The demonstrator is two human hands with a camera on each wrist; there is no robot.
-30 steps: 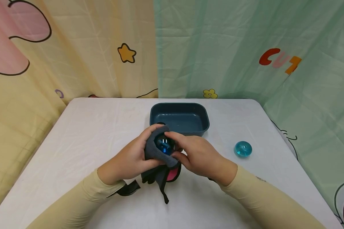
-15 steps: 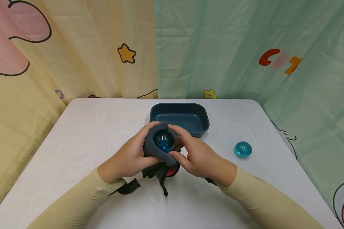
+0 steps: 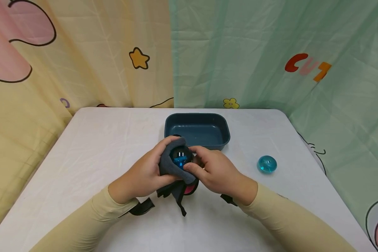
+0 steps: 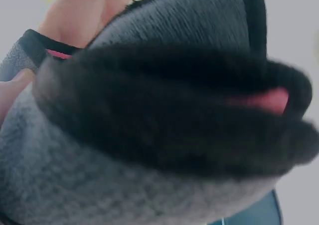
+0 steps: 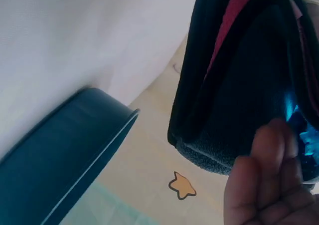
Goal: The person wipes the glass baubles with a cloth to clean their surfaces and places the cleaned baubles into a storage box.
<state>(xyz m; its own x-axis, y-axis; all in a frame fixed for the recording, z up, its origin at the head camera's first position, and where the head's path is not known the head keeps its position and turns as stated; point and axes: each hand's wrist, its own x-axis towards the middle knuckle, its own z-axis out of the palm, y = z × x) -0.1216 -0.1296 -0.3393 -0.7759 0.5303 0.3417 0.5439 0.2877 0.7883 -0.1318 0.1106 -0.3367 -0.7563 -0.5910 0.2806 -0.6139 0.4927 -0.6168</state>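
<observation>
In the head view my left hand (image 3: 137, 176) grips a grey cloth (image 3: 167, 163) with black edging and a pink inner side. The cloth cups a shiny dark blue glass ball (image 3: 180, 154). My right hand (image 3: 222, 171) holds the ball from the right, thumb over its front and index finger at its upper right. In the right wrist view the fingers (image 5: 269, 150) lie beside the ball (image 5: 310, 137), near the cloth's dark fold (image 5: 244, 85). Folded cloth (image 4: 109, 170) fills most of the left wrist view. Below the hands, the cloth's loose end and a strap hang down.
A dark blue rectangular basin (image 3: 196, 144) stands just behind the hands. To the right, a clear turquoise ball (image 3: 267, 164) sits on the white-covered table (image 3: 113, 136). Printed curtains (image 3: 208, 52) rise behind the table and at both sides.
My right thumb has shifted from the cloth's edge onto the ball's front, and the index finger has slid down its right side. Both hands rose slightly, then lowered again.
</observation>
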